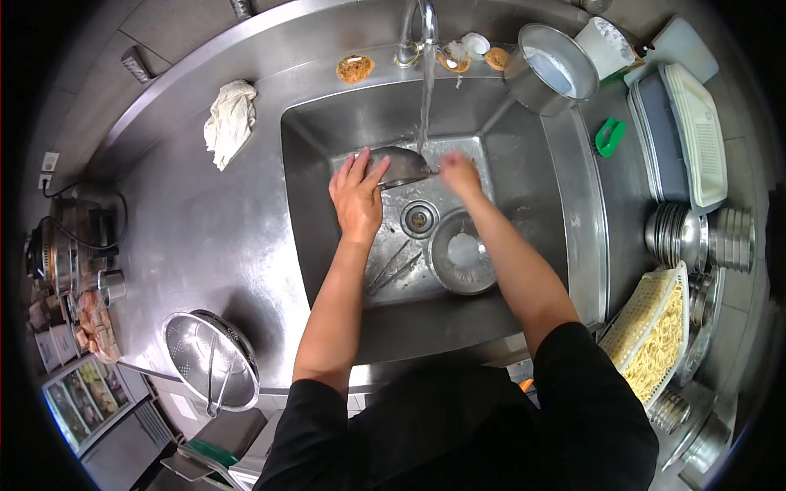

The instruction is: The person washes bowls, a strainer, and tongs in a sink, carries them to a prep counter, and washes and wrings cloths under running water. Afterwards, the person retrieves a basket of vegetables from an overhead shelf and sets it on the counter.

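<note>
My left hand (358, 196) holds the left side of a metal bowl (403, 167), which is tilted inside the steel sink (426, 323). Water runs from the faucet (428, 33) just behind the bowl. Close to the bowl's right edge is my right hand (459, 175), blurred, its fingers curled; what they hold, if anything, is too smeared to make out. Below it, a round metal bowl (460, 278) with something white inside rests on the sink floor, beside the drain (419, 219). Thin metal tongs (393, 268) lie to the drain's lower left.
A cloth (230, 123) and a colander (192, 352) sit left of the sink. Behind it are brown scrubbers (355, 69) and a metal pot (540, 94). To the right are a green brush (609, 137), trays (700, 135), stacked bowls (692, 236) and a noodle basket (655, 335).
</note>
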`<state>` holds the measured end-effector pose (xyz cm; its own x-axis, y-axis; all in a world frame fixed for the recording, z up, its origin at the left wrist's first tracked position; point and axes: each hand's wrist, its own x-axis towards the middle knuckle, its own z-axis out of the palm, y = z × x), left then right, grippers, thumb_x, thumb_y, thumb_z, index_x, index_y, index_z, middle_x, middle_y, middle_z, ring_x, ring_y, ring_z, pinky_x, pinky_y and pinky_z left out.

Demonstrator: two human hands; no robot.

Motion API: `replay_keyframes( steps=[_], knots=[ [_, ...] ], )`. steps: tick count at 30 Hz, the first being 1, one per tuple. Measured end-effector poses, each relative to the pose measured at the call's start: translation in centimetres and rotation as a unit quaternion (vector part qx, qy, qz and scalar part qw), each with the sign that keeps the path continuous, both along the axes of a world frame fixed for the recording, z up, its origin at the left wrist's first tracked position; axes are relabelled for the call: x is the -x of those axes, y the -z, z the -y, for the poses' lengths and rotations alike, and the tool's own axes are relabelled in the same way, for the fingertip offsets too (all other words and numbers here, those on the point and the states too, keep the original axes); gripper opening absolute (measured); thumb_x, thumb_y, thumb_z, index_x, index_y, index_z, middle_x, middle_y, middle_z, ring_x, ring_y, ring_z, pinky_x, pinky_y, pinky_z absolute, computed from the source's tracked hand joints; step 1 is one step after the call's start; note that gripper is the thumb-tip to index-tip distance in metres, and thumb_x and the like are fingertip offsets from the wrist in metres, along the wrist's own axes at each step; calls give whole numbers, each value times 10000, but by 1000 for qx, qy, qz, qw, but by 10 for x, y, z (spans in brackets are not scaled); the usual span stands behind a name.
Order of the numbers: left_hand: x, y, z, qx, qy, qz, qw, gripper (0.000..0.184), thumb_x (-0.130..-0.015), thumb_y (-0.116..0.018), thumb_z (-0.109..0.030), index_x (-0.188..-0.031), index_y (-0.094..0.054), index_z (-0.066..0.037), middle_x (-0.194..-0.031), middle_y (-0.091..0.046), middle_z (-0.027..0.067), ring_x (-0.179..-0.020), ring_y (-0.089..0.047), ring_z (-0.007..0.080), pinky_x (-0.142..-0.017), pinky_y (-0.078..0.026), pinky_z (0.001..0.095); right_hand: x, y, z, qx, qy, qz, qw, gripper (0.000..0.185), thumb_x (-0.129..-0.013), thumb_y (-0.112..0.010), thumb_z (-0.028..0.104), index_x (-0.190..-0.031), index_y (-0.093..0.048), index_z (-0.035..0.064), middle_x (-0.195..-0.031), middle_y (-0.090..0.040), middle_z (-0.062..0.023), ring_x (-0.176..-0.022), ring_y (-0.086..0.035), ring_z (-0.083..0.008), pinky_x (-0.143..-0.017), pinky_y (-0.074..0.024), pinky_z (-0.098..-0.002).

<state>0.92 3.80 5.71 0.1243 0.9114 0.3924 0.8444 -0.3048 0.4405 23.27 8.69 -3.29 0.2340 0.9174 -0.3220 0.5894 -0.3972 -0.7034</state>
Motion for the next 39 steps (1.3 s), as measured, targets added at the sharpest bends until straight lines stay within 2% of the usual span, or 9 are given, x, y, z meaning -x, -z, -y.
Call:
replay_keyframes(
  steps=[3,7,13,17,24,28,30,38,39],
  knots=[
    [5,-5,11,-2,-13,9,1000,482,-781,-563,30,-1183,-658,-218,-1326,-544,81,-1257,-465,313,-1038,-337,395,-6,77,77,79,-34,116,989,302,-843,-571,355,-951,-651,85,-965,-673,-166,-939,-635,-352,-806,-487,-440],
    [10,-20,25,-6,-43,22,999,458,-773,-595,19,-1142,-682,-239,-1284,-574,67,-1222,-495,307,-1008,-367,405,0,102,150,303,-357,163,868,645,-852,-550,581,-1109,-653,-1,-1183,-615,-206,-1124,-578,-351,-941,-460,-416],
    [22,-61,40,-8,-80,86,993,536,-742,-573,87,-1172,-669,-219,-1306,-561,81,-1225,-489,317,-1026,-379,403,35,121,166,379,-405,209,805,475,-860,-495,351,-1079,-657,-38,-1200,-603,-220,-1120,-579,-371,-937,-468,-440],
    [56,-76,38,-45,-134,298,944,387,-896,-525,5,-1248,-611,-133,-1374,-501,128,-1251,-476,279,-1068,-347,373,31,83,132,292,-351,216,863,317,-802,-538,169,-1014,-684,-15,-1084,-650,-231,-1055,-623,-360,-891,-497,-427],
    [157,-81,47,-28,-277,650,707,385,-982,-488,-210,-1312,-434,-19,-1219,-542,120,-1106,-535,207,-952,-429,375,-13,-12,16,63,-248,217,942,273,-911,-471,251,-1032,-620,58,-1020,-652,-187,-964,-609,-389,-848,-483,-462],
    [172,-88,67,-25,-354,655,667,413,-977,-495,-243,-1343,-379,-90,-1258,-508,111,-1115,-541,228,-845,-506,388,21,-127,-50,26,-290,136,947,343,-912,-514,354,-909,-663,44,-967,-650,-212,-926,-617,-374,-800,-485,-451],
    [186,-77,77,-17,-357,656,665,444,-974,-504,-285,-1345,-366,-84,-1266,-499,112,-1117,-541,229,-833,-519,389,33,-133,-77,-60,-316,124,939,329,-906,-575,376,-892,-651,56,-743,-639,-126,-696,-603,-267,-670,-469,-397],
    [155,-60,97,38,-303,803,511,607,-949,-506,-476,-1336,-364,-30,-1250,-510,137,-1117,-539,251,-917,-491,429,50,-166,-102,-89,-330,66,937,404,-865,-613,462,-927,-675,68,-814,-667,-114,-752,-625,-243,-706,-486,-371],
    [139,-59,100,57,-274,772,570,586,-954,-505,-461,-1331,-388,-29,-1252,-514,134,-1125,-535,249,-923,-484,427,46,-161,-104,-109,-294,89,945,434,-867,-602,485,-903,-679,60,-789,-664,-123,-727,-628,-242,-685,-481,-375]
  ],
)
